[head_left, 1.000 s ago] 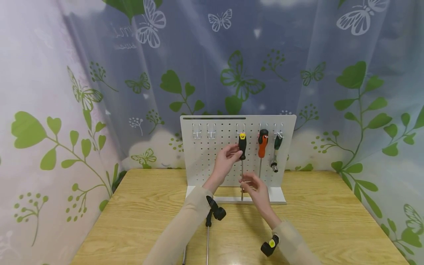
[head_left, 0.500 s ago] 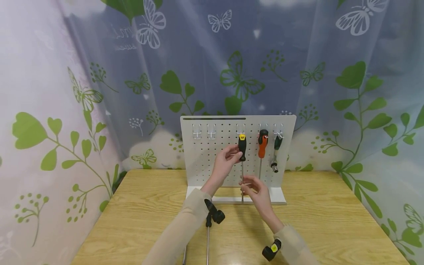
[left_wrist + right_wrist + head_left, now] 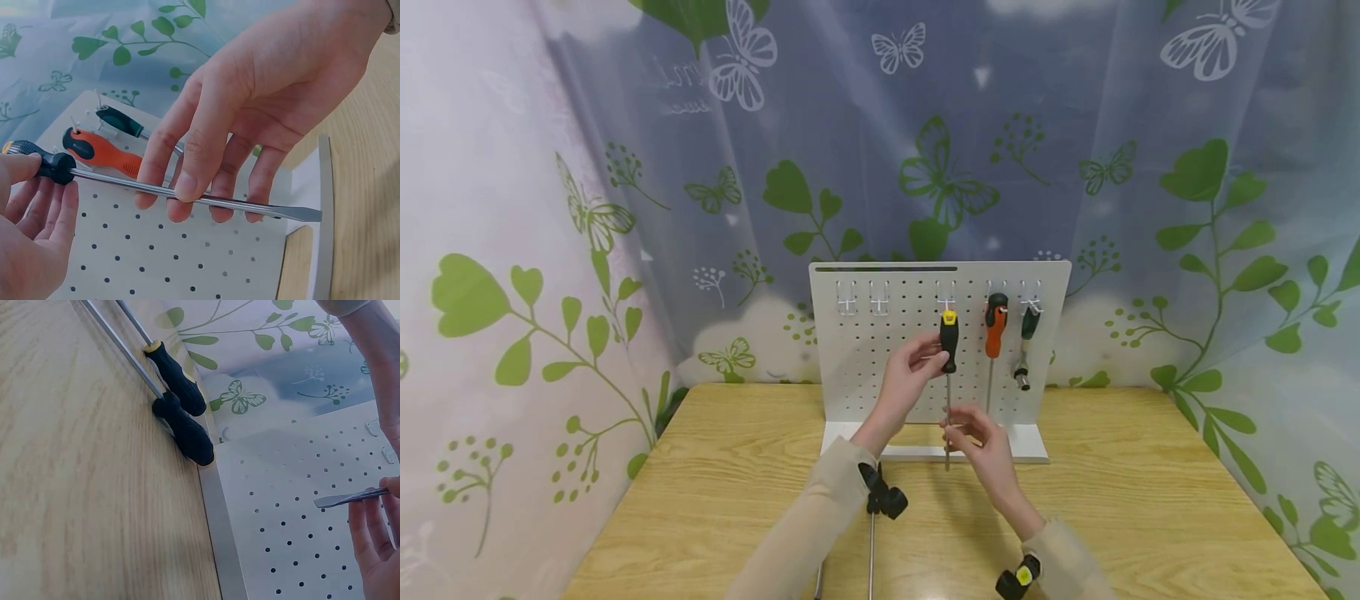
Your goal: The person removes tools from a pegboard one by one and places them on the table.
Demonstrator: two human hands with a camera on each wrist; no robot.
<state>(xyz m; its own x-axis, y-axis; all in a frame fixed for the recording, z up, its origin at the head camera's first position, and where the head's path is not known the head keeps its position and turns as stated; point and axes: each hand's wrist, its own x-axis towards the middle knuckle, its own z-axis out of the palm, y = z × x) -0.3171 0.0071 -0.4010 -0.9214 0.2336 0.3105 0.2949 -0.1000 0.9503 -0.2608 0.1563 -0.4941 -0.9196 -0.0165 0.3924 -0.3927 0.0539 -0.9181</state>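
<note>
A flathead screwdriver with a black handle and yellow end cap hangs upright between both hands, in front of the white pegboard. My left hand holds the handle between thumb and fingers. Lower down, my right hand pinches the steel shaft between thumb and fingers, above the flat tip. The yellow cap lies just below a clear-backed hook in the head view. To the right, an orange and black screwdriver hangs on the board beside a green-handled tool.
Two more hooks at the board's upper left bear nothing. On the wooden table, two dark-handled screwdrivers lie near the board's base, a nearer one and another beside it. A patterned curtain stands behind.
The screwdriver has sunk slightly, its yellow cap now a little farther below the hook. Both hands have moved down with it, keeping their hold.
</note>
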